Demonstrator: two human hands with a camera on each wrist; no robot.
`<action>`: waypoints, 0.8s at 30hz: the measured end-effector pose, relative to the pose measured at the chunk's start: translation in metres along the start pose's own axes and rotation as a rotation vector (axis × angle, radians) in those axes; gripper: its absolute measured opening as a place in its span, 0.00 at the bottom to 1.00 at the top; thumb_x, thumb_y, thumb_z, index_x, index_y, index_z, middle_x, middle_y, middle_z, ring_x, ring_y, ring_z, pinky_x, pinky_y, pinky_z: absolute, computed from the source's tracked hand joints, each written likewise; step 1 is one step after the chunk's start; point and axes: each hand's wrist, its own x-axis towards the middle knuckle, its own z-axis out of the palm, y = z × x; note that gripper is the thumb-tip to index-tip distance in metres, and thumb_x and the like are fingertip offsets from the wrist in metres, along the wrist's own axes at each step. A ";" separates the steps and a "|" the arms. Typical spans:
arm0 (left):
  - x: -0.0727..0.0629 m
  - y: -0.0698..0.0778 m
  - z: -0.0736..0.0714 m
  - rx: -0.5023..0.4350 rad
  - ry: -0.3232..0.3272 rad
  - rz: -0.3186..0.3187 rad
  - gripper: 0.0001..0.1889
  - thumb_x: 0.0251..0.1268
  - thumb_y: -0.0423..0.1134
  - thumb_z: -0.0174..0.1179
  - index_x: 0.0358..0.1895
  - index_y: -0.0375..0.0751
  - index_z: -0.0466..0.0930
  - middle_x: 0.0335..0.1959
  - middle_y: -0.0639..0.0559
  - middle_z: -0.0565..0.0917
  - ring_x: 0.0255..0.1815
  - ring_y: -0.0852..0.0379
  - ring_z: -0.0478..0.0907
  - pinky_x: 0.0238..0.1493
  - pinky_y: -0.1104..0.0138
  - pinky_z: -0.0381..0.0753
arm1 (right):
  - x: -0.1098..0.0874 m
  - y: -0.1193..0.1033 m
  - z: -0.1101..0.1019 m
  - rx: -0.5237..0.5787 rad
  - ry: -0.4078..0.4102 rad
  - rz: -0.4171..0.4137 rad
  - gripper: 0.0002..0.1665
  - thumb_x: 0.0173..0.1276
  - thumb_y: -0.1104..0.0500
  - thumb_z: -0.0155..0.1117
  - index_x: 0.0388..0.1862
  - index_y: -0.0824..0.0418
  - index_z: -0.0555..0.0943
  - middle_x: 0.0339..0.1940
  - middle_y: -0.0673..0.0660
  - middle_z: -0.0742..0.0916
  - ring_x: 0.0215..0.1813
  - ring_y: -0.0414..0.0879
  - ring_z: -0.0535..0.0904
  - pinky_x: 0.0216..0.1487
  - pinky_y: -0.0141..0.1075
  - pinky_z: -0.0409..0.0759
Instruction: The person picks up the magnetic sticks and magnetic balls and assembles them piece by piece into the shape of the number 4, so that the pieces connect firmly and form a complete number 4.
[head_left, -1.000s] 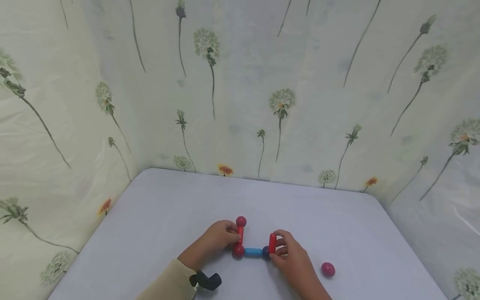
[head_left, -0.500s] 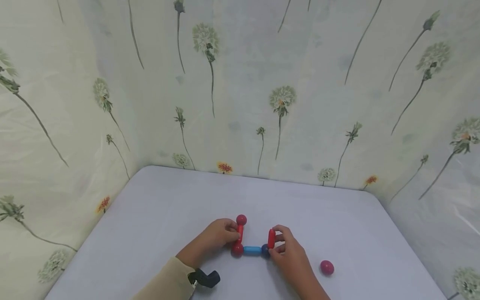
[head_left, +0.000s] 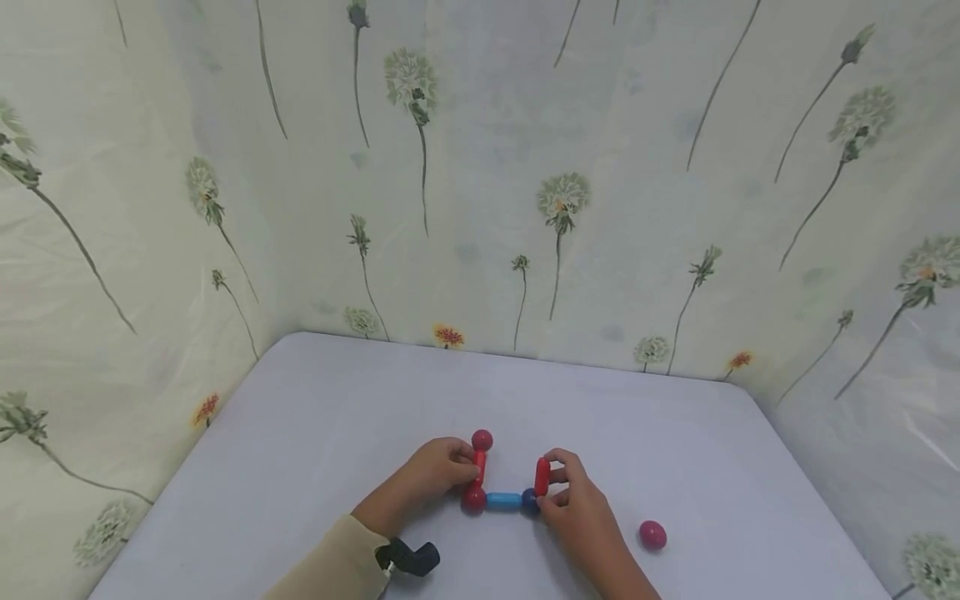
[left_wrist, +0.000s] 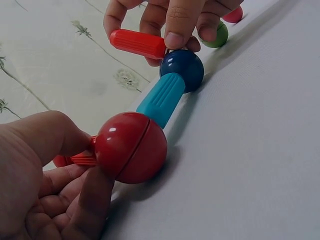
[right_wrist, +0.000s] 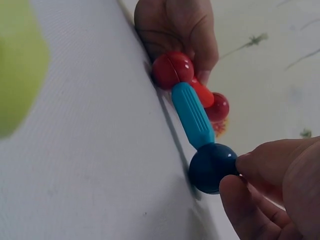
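A red rod (head_left: 480,471) joins two red balls, and my left hand (head_left: 437,468) pinches it between thumb and fingers. From the nearer red ball (head_left: 473,499), a light blue rod (head_left: 503,501) runs right to a dark blue ball (head_left: 529,500). My right hand (head_left: 583,507) pinches a second red rod (left_wrist: 137,43), its lower end right at the blue ball, the rest pointing away from me. In the right wrist view, that rod is hidden behind the blue ball (right_wrist: 212,168) and the fingers. The farther red ball (head_left: 482,440) extends beyond my left fingers.
A loose pinkish-red ball (head_left: 652,535) lies on the white table (head_left: 360,392), right of my right hand. The left wrist view shows a green ball (left_wrist: 219,38) behind the right fingers. A black device (head_left: 412,557) sits on my left wrist. Flower-patterned cloth (head_left: 480,167) surrounds the table.
My right hand has shifted slightly away from me with its red rod, whose lower end has come up to the blue ball. My left hand keeps its grip; the view tilted slightly.
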 end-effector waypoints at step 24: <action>-0.001 0.000 0.000 0.013 0.003 0.009 0.16 0.66 0.43 0.70 0.54 0.41 0.83 0.39 0.52 0.85 0.41 0.53 0.81 0.48 0.57 0.87 | -0.003 0.003 -0.016 -0.082 0.022 -0.019 0.37 0.65 0.56 0.78 0.71 0.47 0.74 0.59 0.53 0.87 0.44 0.42 0.85 0.47 0.45 0.89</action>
